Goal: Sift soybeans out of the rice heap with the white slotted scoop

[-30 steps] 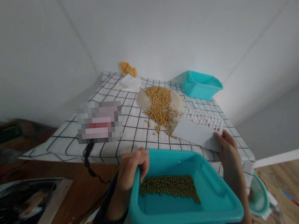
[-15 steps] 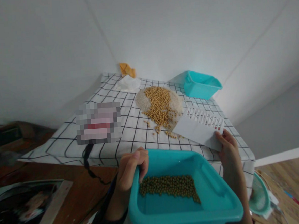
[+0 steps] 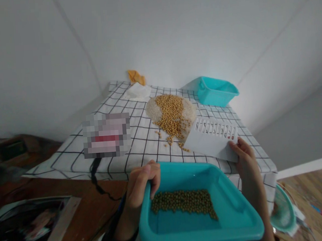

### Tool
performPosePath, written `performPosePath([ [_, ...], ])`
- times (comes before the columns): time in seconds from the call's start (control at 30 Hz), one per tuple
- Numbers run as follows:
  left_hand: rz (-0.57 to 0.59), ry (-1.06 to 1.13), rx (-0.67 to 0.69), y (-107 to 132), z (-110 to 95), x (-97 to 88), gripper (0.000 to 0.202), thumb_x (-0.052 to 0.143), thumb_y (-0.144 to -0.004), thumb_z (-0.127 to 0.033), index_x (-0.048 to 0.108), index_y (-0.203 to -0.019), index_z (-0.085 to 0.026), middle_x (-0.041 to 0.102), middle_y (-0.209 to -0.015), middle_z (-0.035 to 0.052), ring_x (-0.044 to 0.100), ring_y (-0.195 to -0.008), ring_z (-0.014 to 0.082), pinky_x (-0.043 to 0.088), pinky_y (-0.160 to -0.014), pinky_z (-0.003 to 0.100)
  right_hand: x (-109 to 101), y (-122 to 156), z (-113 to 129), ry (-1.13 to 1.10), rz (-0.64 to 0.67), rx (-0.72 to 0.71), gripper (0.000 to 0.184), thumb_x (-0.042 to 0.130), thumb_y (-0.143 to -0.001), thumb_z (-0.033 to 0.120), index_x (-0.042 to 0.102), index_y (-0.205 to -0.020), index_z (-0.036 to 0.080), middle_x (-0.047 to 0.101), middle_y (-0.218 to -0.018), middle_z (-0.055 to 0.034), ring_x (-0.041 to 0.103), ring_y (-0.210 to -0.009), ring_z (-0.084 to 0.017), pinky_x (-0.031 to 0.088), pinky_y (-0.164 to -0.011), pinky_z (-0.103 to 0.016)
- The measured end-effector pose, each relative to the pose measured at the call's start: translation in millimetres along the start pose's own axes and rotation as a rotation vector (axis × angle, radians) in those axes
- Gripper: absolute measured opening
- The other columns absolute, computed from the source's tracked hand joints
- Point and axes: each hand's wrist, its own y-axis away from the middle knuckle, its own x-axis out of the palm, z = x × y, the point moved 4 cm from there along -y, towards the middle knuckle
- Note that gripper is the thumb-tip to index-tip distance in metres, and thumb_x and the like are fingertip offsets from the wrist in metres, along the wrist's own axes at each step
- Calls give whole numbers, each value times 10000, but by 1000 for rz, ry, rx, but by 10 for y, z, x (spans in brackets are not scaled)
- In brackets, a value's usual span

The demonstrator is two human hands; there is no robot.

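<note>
My left hand point(image 3: 143, 182) is closed over the left rim of a teal plastic basin point(image 3: 233, 207), just off the table's front edge. A band of round, brownish-looking beans point(image 3: 183, 202) lies on the basin's floor. With my right hand point(image 3: 244, 153) I grip the right end of a flat white slotted board point(image 3: 210, 139). Its left end rests by a heap of yellow soybeans point(image 3: 170, 110). Pale grains point(image 3: 154, 109) show on both sides of the heap, and a few soybeans lie scattered in front.
A second teal bin point(image 3: 216, 90) stands at the table's back right. A white bag or cloth point(image 3: 137, 91) and an orange cloth point(image 3: 136, 77) lie at the back left. A blurred-out flat object point(image 3: 107, 136) with a black strap point(image 3: 95, 176) is on the checked tablecloth point(image 3: 142, 136).
The white board has shifted slightly left with my right hand, and its slotted side looks turned more upright. My left hand keeps its hold on the basin rim.
</note>
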Motion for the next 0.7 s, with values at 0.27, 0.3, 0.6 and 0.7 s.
performPosePath([
  [0.27, -1, -36, 12, -2, -44, -12, 655, 256, -1067, -364, 403, -442, -233, 426, -411, -1, 427, -486, 183, 380, -711, 407, 103, 54, 82, 19, -1, 23, 337, 847, -705, 413, 758, -995, 265, 746, -871, -15, 644, -693, -203, 491, -568, -287],
  [0.3, -2, -38, 8, -2, -47, -11, 656, 252, -1066, -367, 404, -442, -235, 425, -411, 0, 423, -487, 184, 381, -715, 409, 128, 72, 100, 29, -5, 25, 335, 842, -715, 413, 755, -1005, 271, 747, -892, -13, 641, -690, -197, 493, -564, -284],
  [0.6, 26, 9, -5, -8, -31, -23, 658, 265, -1073, -369, 425, -450, -232, 429, -422, -6, 428, -501, 183, 380, -754, 409, 321, 15, 70, -16, 105, 1, 351, 845, -701, 434, 754, -998, 270, 761, -893, -27, 697, -794, -245, 555, -652, -339],
  [0.7, 3, -13, -31, -9, -33, -23, 663, 269, -1067, -397, 420, -441, -240, 434, -413, 1, 428, -498, 190, 396, -754, 416, 329, 13, 34, -13, 130, 18, 370, 840, -714, 436, 754, -1036, 275, 771, -907, -33, 709, -820, -263, 555, -652, -350],
])
